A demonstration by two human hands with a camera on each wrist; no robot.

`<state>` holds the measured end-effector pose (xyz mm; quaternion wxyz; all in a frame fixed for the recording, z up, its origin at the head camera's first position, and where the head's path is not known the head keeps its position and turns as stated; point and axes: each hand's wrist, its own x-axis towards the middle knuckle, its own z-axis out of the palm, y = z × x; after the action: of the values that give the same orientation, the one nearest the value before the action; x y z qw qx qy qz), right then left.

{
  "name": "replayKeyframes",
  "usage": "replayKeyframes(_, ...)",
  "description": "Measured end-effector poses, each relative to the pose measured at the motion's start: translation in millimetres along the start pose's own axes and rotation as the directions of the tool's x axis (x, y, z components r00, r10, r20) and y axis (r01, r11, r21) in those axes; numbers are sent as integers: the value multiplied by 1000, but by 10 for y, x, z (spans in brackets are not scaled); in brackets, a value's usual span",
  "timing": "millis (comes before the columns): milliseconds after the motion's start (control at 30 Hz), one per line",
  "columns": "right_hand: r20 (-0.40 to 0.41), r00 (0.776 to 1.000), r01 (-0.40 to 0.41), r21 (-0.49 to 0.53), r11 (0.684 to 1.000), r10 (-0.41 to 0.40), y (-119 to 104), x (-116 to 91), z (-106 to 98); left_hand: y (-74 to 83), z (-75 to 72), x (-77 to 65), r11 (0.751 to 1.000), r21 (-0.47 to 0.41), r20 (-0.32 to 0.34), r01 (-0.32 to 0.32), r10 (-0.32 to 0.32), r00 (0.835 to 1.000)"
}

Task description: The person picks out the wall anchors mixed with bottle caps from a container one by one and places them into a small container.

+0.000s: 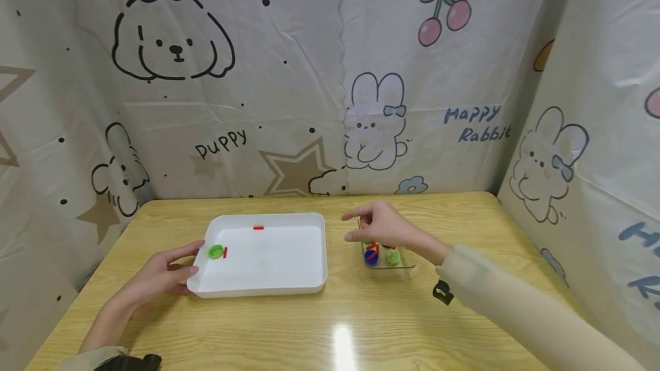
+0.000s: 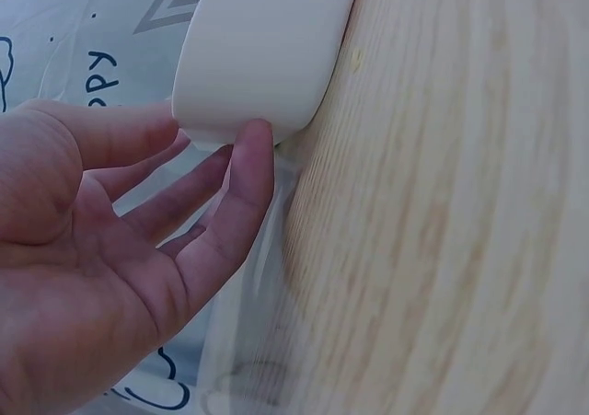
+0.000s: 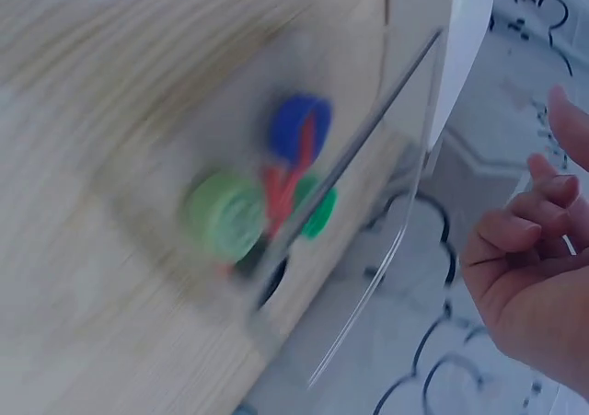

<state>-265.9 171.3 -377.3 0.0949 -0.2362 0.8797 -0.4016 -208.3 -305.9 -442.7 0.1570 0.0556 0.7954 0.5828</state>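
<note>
My left hand (image 1: 160, 271) holds the white tray (image 1: 273, 286) at its near left corner. In the left wrist view, the fingertips (image 2: 255, 144) lie against the tray's outer wall. Inside the tray are a green round cap (image 1: 216, 252), a short red stick (image 1: 224, 252) beside it, and another red piece (image 1: 258, 228) by the far wall. Over a clear box (image 1: 397, 268) hovers my right hand (image 1: 384, 225), thumb and index finger apart with nothing between them. A blue cap (image 1: 371, 257), a light green cap (image 1: 393, 257), a darker green cap (image 3: 316, 208) and several red sticks (image 3: 276, 199) lie in the box.
Both containers stand on a wooden table (image 1: 289, 331), the clear box to the right of the tray. A printed curtain (image 1: 289, 73) hangs behind and at both sides of the table. A black band (image 1: 442, 292) shows at the right sleeve.
</note>
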Motion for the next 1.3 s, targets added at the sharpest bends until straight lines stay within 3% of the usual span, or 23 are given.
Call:
replayKeyframes(333, 15, 992, 129, -17, 992, -129, -284, 588, 552, -28, 31, 41, 1000, -13, 0, -6, 6, 1000)
replayKeyframes(600, 108, 987, 117, 12, 993, -118, -457, 998, 889, 5, 89, 97, 1000, -10, -6, 17, -17, 1000)
replayKeyframes(867, 156, 987, 44, -10, 999, -42, -562, 1392, 1246, 17, 62, 101, 1000, -5, -10, 3, -3, 1000)
replayKeyframes(1100, 199, 978, 78, -114, 990, -54, -732, 1558, 1409, 10, 19, 45, 1000, -5, -19, 7, -7, 1000)
replayKeyframes(1300, 224, 972, 98, -121, 988, -69, -820, 1657, 1455, -31, -10, 15, 1000, -4, -35, 18, -19, 999)
